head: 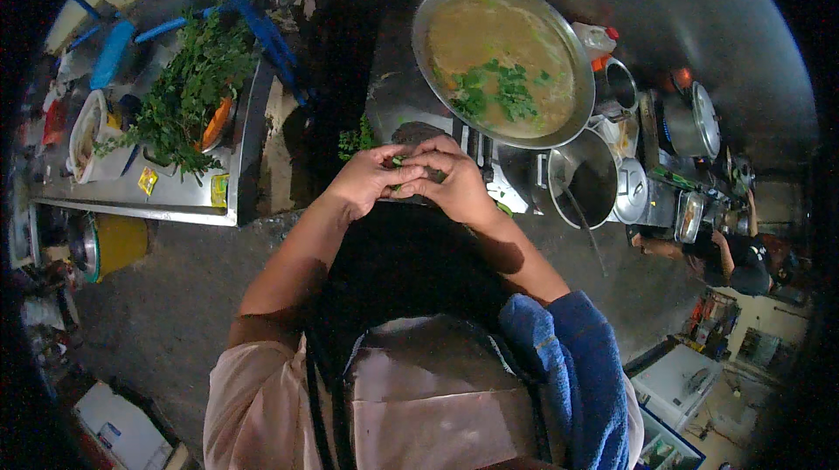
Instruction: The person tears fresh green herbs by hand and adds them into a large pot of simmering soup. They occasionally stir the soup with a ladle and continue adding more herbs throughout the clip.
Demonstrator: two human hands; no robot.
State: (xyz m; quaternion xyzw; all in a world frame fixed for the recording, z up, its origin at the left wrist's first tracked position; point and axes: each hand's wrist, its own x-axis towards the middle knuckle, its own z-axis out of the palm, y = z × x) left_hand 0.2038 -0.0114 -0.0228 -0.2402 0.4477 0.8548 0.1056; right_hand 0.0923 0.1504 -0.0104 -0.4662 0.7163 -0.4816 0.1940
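Observation:
My left hand [367, 182] and my right hand [452, 178] meet above the front edge of the steel counter. Both sets of fingertips pinch small green herb leaves [397, 161], mostly hidden by the fingers. Just beyond, to the right, stands a wide metal pot [585, 70] of cloudy yellowish broth [488, 31]. Torn green leaves [514, 88] float on the near side of the broth. A small herb bunch [356, 139] lies left of my hands. Near my right hand are dark-handled utensils [486, 152], probably knives.
On the left steel table [190, 198] sit a large bunch of leafy greens [196, 83], an orange bowl [219, 124] and a white tub [88, 136]. To the right stand an open deep pot [577, 155], a pot lid [631, 189] and a lidded pot [695, 119]. Another person [734, 254] is farther right.

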